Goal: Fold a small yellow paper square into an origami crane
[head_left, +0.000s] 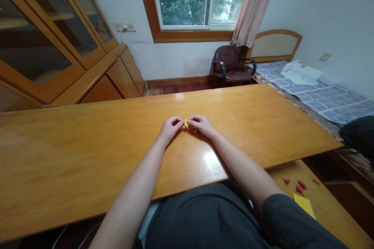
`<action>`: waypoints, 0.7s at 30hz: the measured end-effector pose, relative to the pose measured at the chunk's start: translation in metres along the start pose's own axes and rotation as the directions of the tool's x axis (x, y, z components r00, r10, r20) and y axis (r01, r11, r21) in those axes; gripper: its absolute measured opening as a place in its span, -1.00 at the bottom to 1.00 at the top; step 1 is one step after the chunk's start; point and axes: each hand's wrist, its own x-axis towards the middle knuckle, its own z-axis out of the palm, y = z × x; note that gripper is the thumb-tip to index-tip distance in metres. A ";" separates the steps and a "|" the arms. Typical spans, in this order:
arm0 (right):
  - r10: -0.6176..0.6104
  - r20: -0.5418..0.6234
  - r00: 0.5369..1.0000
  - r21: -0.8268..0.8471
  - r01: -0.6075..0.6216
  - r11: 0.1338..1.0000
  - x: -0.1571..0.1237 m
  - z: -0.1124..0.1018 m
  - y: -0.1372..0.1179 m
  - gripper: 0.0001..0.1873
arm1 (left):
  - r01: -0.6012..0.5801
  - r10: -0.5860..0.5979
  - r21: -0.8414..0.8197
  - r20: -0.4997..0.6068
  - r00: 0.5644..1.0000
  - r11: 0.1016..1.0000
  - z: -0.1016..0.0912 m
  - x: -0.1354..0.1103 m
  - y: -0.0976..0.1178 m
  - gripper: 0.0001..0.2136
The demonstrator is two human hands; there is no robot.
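Note:
A small piece of folded yellow paper (186, 124) is held between my two hands, just over the middle of the wooden table (117, 151). My left hand (172, 127) pinches its left side between thumb and fingertips. On the other side, my right hand (201, 124) grips the paper in the same way. Part of the paper is covered by my fingertips, and its exact folded shape is too small to make out.
At lower right, a lower wooden surface (280, 173) bears several small red folded-paper pieces (299, 189) and a yellow paper sheet (304, 205). Beyond the table stand a brown armchair (229, 62) and a bed (315, 97). A glass-door cabinet (78, 56) is at left.

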 end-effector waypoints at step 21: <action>-0.126 -0.024 0.992 -0.102 0.123 0.987 -0.002 0.006 0.002 -0.64 | 0.004 -0.007 -0.036 -0.068 0.998 0.999 -0.001 0.003 -0.001 -0.73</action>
